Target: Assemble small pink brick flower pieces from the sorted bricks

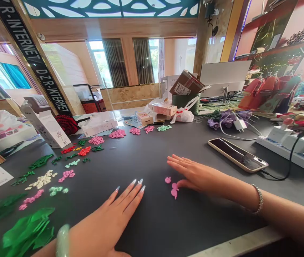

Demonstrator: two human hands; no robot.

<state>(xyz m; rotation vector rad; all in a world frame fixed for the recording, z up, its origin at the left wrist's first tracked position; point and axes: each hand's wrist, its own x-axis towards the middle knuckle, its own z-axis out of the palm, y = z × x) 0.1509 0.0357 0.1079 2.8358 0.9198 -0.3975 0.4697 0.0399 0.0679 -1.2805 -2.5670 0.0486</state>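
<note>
My left hand [114, 214] lies palm down on the dark table [146, 150], fingers stretched out, with nothing held. My right hand [194, 175] is held flat with its fingers extended, and its thumb is beside several small pink plastic pieces [174, 192]. Whether the thumb touches them I cannot tell. To the left, small parts are sorted by colour: cream pieces [42, 179], pink pieces [66, 175], red pieces [84, 151] and dark green pieces [41, 161]. Big green leaf-like sheets [26, 232] lie at the lower left.
A charging phone [237, 154] and a white power strip [291, 150] lie at the right. More piles, such as pink pieces [117, 134] and mint pieces [164, 127], line the back. A tall white box [47, 125] stands at left; a monitor [224, 78] stands behind.
</note>
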